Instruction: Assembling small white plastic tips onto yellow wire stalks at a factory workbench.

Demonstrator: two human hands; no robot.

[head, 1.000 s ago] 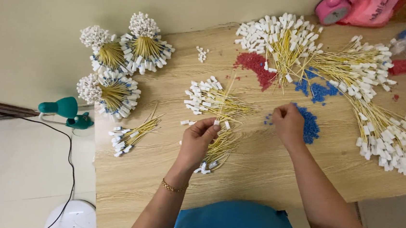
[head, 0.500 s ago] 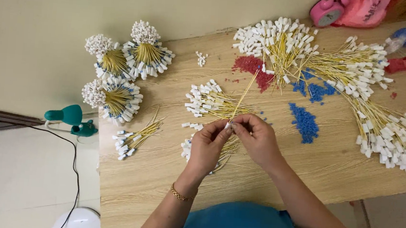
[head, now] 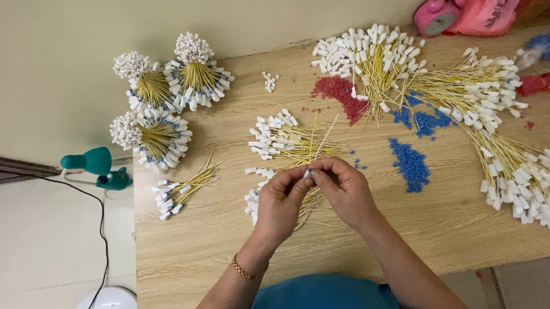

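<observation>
My left hand and my right hand meet above the middle of a wooden table. Their fingertips pinch the white-tipped end of one thin yellow wire that sticks up and away from them; a small blue piece shows at the pinch point. Just beyond the hands lies a loose pile of yellow wires with white plastic ends. More such wires lie under my left hand. A heap of small blue beads sits to the right of my right hand.
Three tied round bundles of finished wires lie at the table's left end, a small bunch below them. Big wire piles fill the far right, with red beads and more blue beads. A pink object sits at the back. A teal clamp lamp grips the left edge.
My right hand came back from the blue bead heap to meet my left hand. Both now pinch the end of one raised wire together.
</observation>
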